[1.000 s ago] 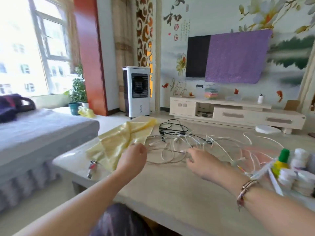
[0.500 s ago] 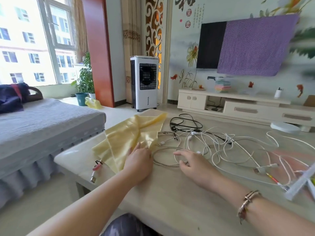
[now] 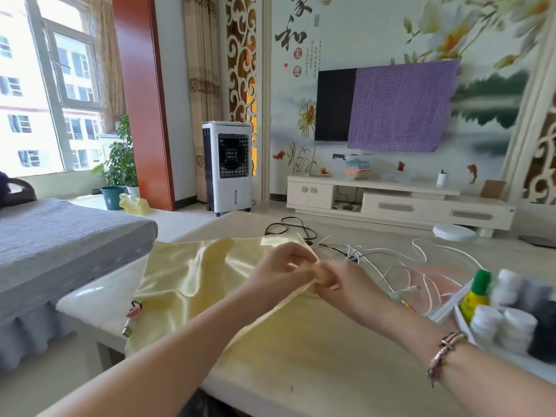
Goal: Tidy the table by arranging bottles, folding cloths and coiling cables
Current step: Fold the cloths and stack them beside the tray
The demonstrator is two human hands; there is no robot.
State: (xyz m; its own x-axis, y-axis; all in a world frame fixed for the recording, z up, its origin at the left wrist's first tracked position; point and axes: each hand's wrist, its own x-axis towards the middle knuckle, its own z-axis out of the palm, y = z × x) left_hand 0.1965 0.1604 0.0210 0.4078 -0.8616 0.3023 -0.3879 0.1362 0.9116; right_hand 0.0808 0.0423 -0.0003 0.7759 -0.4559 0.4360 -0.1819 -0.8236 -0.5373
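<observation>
Living-room worktop [image 3: 301, 356]: left hand [image 3: 279, 272] and right hand [image 3: 340, 281] each pinch the yellow cloth [image 3: 186, 275] beside the cables [image 3: 391, 263]. Step: folding; next, likely align its corners.

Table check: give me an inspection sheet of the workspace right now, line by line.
Surface: pale table, partly covered by the cloth.
Job's things: yellow cloth spread on the table's left part, one edge lifted; bottles, white-capped plus one green-capped, grouped at the right edge.
Clutter: small red-and-black item on the table by the cloth's left edge; what it is, cannot tell.
Hands: left hand and right hand meet above the table, both pinching the cloth's edge.
Cables: white cables tangled and uncoiled; black cable looped beyond them.
Surroundings: grey sofa left, air cooler, TV half under a purple cover.
</observation>
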